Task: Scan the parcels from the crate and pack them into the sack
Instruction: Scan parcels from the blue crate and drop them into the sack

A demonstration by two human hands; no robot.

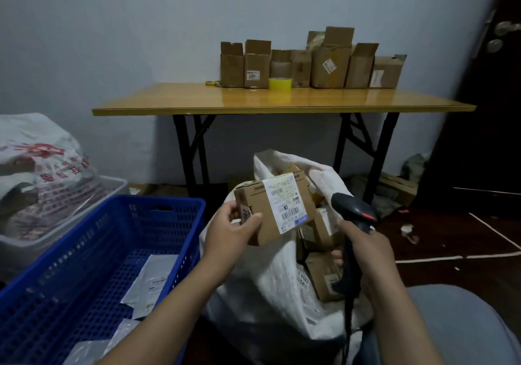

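Cut off at lower left: blue perforated plastic crate (84, 238), grey mailers (158, 274) inside half seen. White label (284, 204) on small brown cardboard parcel (255, 198) too blurred to read. At centre, left hand (231, 232) pinching that parcel's lower corner above open white woven sack (270, 280); right hand (363, 249) wrapped round black handheld scanner (352, 208), head tilted toward label.

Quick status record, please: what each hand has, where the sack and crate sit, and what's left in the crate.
left hand: holds a small cardboard parcel, label up, over the sack mouth
right hand: holds the black scanner, head towards the parcel
sack: white, open, between the arms, cardboard packages inside
crate: blue, on the person's left, a few flat mailers in it
table: behind, with opened boxes and a yellow tape roll
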